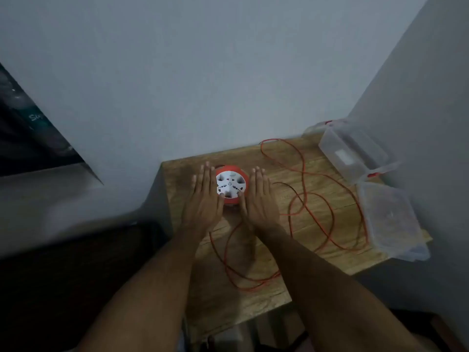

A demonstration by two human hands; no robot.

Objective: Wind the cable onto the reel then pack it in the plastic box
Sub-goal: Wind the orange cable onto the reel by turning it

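Both grips flat and open, left hand (204,199) and right hand (258,201) flanking reel (231,186).

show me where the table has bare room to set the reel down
Bare wood lies along the table left edge beside the left hand, and at the near corner below the cable loops. Right side is crowded: cable, plastic box, lid.
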